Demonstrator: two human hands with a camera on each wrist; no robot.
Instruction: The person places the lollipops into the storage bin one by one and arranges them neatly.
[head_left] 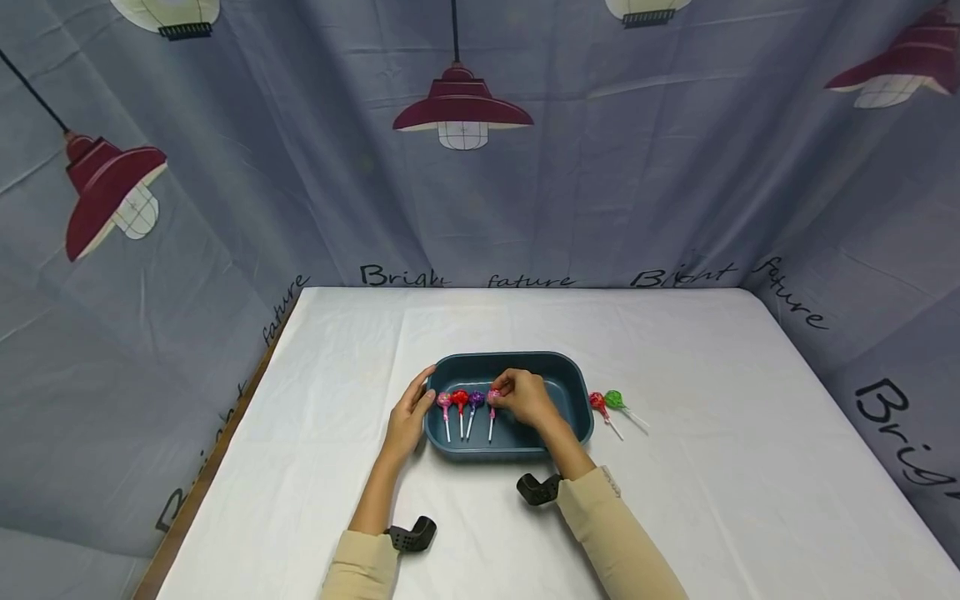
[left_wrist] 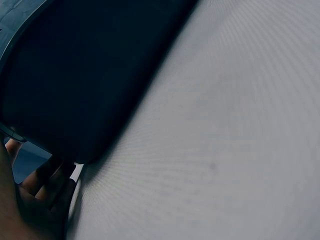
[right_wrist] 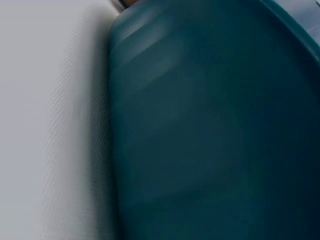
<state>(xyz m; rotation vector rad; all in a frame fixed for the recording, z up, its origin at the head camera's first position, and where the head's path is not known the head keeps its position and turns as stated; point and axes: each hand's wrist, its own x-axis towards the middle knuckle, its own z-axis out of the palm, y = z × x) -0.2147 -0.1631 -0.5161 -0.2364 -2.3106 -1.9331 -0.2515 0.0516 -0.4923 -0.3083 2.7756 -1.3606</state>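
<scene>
beige sleeves enter from the bottom edge of the head view, each wrist carrying a black camera mount. white cloth-covered surface fills the lower half of the head view, lightly creased, with a wooden edge showing along its left side. dark teal oval plastic tray sits near the middle of the surface. left hand rests with straight fingers against the tray's left outer wall, holding nothing. right hand reaches into the tray, fingers curled, pinching the head of a pink lollipop, its white stick pointing toward the person. three more lollipops lie side by side just left of it inside the tray: pink, red and purple. outside, just beside the tray's right wall, a red lollipop and a green lollipop lie on the cloth. grey-blue fabric backdrop, printed with maroon hanging lamps and black script, encloses the surface on three sides. both wrist views show only blurred tray wall and cloth.
</scene>
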